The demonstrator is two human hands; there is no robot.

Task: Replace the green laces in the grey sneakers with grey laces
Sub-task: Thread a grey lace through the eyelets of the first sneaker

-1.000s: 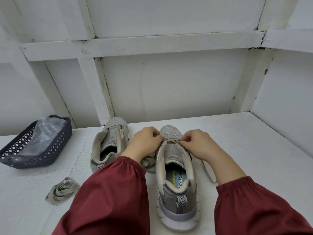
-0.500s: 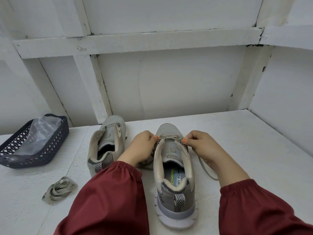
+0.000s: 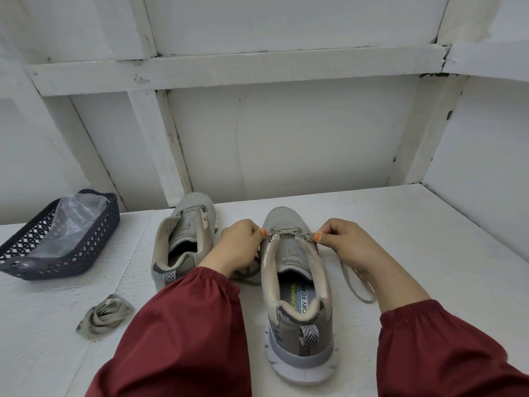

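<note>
Two grey sneakers stand toes away from me on the white table (image 3: 429, 253). The right sneaker (image 3: 297, 305) has a grey lace (image 3: 289, 232) crossing its front eyelets. My left hand (image 3: 237, 247) pinches the lace at the shoe's left edge. My right hand (image 3: 346, 247) pinches it at the right edge, and a loose end (image 3: 357, 287) trails on the table below that hand. The left sneaker (image 3: 183, 239) has no lace in it. A bundled lace (image 3: 104, 318), greyish green, lies at the front left.
A dark blue lattice basket (image 3: 57, 262) with clear plastic inside sits at the far left. A white framed wall closes off the back and the right side. My red sleeves cover the near table edge.
My hands have moved apart from the middle of the shoe to its two sides, drawing the lace taut across the front eyelets.
</note>
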